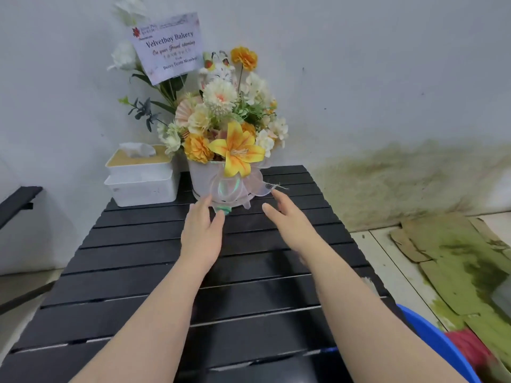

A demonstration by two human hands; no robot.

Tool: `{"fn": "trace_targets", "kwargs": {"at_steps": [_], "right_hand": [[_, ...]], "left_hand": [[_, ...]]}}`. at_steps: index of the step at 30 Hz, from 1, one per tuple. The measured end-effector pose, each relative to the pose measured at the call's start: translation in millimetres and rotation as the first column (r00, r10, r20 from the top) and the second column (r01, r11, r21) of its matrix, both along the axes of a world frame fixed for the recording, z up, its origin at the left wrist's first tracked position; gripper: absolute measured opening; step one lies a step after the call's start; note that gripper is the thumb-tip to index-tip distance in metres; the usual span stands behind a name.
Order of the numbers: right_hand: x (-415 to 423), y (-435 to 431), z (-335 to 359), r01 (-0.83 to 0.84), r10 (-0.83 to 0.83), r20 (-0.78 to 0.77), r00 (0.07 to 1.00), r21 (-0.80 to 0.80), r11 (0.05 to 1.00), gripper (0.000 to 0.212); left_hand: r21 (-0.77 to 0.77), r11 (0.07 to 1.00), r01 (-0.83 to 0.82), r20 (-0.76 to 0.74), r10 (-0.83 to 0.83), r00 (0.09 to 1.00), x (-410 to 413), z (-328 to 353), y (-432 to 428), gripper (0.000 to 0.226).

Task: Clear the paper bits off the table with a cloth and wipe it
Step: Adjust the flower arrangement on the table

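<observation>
reaching hands [243,225] near flower pot [204,181]

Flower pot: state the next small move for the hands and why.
Probably close both open hands on the flower pot: the left hand is almost touching its front, the right hand is just short of its ribbon, and neither holds anything. Any further purpose is unclear.

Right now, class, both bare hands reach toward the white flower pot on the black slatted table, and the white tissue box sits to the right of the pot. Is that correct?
One detail is wrong. In the head view the white tissue box sits left of the white flower pot, not right. Both hands, left hand and right hand, do reach toward it over the black slatted table.
</observation>
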State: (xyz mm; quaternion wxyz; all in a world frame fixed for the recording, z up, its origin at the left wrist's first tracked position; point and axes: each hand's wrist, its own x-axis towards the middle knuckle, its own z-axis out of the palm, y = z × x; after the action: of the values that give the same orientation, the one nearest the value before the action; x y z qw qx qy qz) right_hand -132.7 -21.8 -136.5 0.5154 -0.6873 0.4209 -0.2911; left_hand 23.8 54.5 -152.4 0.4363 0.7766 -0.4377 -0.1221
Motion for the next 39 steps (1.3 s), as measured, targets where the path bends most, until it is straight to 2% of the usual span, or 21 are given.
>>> {"fn": "trace_targets", "kwargs": {"at_steps": [2, 5, 7, 11, 13, 15, 17, 19, 22, 27, 30, 33, 36, 38, 39], "right_hand": [[37, -25, 2, 0.013, -0.021, 0.117, 0.993, 0.067, 0.998, 0.057], [81, -55, -3, 0.077, -0.105, 0.252, 0.962, 0.119, 0.99, 0.057], [100, -70, -8, 0.099, -0.139, 0.346, 0.928, 0.132, 0.986, 0.057], [113, -86, -13, 0.054, -0.138, 0.455, 0.88, 0.193, 0.98, 0.058], [113, -89, -17, 0.014, -0.114, 0.468, 0.876, 0.211, 0.977, 0.058], [110, -94, -21, 0.024, -0.131, 0.487, 0.863, 0.22, 0.975, 0.059], [104, -101, -23, 0.082, -0.181, 0.49, 0.853, 0.217, 0.973, 0.068], [93, -110, -24, 0.134, -0.229, 0.484, 0.845, 0.222, 0.966, 0.077], [71, -125, -27, 0.201, -0.291, 0.511, 0.809, 0.225, 0.953, 0.071], [40, -145, -31, 0.315, -0.392, 0.503, 0.77, 0.236, 0.919, 0.069], [31, -152, -33, 0.347, -0.422, 0.469, 0.776, 0.242, 0.906, 0.081], [30, -146, -31, 0.357, -0.448, 0.45, 0.773, 0.274, 0.893, 0.083], [37, -119, -34, 0.518, -0.585, 0.361, 0.726, 0.273, 0.811, 0.065], [46, -85, -39, 0.649, -0.682, 0.215, 0.699, 0.212, 0.731, 0.043], [55, -68, -42, 0.666, -0.688, 0.204, 0.696, 0.176, 0.725, 0.026]], "left_hand": [[-0.072, 0.997, -0.022, -0.156, 0.011, 0.988, 23, 11, -33, 0.051], [-0.147, 0.989, -0.031, -0.234, -0.004, 0.972, 50, 16, -69, 0.054], [-0.14, 0.988, -0.061, -0.28, 0.019, 0.96, 62, 14, -84, 0.056], [-0.174, 0.984, -0.035, -0.484, -0.055, 0.873, 75, 8, -98, 0.064], [-0.218, 0.976, -0.005, -0.518, -0.111, 0.848, 77, 4, -100, 0.06], [-0.259, 0.964, 0.056, -0.491, -0.181, 0.852, 70, 1, -101, 0.056], [-0.296, 0.947, 0.126, -0.44, -0.252, 0.862, 57, 2, -104, 0.054], [-0.287, 0.944, 0.16, -0.42, -0.275, 0.865, 42, 4, -111, 0.064], [-0.232, 0.948, 0.216, -0.455, -0.302, 0.838, 21, 4, -126, 0.078], [-0.099, 0.943, 0.317, -0.561, -0.316, 0.765, -16, 12, -143, 0.066], [-0.018, 0.932, 0.361, -0.571, -0.306, 0.762, -19, 17, -144, 0.07], [0.026, 0.924, 0.382, -0.565, -0.301, 0.768, -12, 22, -134, 0.063], [-0.061, 0.943, 0.327, -0.519, -0.31, 0.797, 7, 14, -107, 0.049], [-0.028, 0.979, 0.2, -0.521, -0.185, 0.833, 30, -3, -86, 0.045], [-0.015, 0.994, 0.11, -0.526, -0.102, 0.844, 41, -13, -73, 0.04]]}}
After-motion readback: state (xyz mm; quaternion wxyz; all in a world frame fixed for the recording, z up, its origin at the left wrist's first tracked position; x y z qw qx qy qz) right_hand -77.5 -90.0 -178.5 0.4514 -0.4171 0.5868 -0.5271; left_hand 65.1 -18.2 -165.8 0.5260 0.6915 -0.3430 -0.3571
